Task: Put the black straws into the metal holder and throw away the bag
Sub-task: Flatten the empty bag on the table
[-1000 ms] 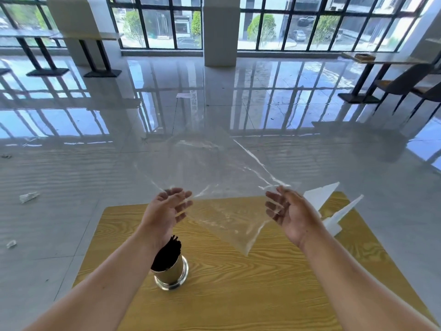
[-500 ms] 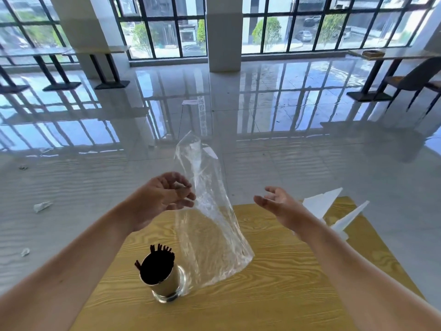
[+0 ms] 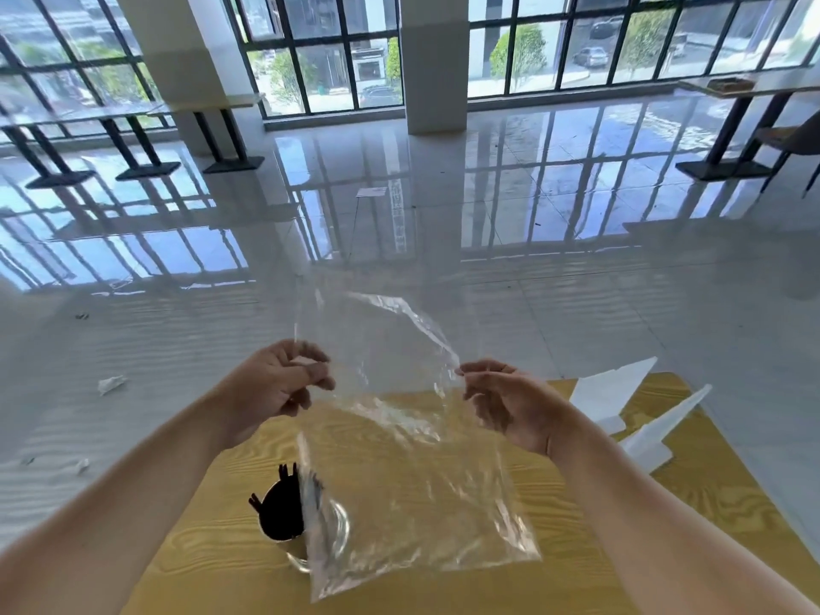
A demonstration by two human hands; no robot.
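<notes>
A clear, empty plastic bag (image 3: 412,472) hangs spread out between both hands above the yellow wooden table (image 3: 577,526). My left hand (image 3: 279,383) pinches its upper left edge. My right hand (image 3: 506,401) pinches the upper right edge with thumb and fingertip. The bundle of black straws (image 3: 280,508) stands upright in the shiny metal holder (image 3: 298,553) on the table's near left part. The bag's lower left side hangs in front of the holder and partly veils it.
Two white folded paper planes (image 3: 639,410) lie at the table's right edge. Crumpled paper scraps (image 3: 111,383) lie on the glossy floor at left. Other tables and a chair stand far off by the windows.
My right hand has moved in and taken hold of the bag's right edge. The bag, which hung narrow from my left hand, is now pulled wide and flat between both hands.
</notes>
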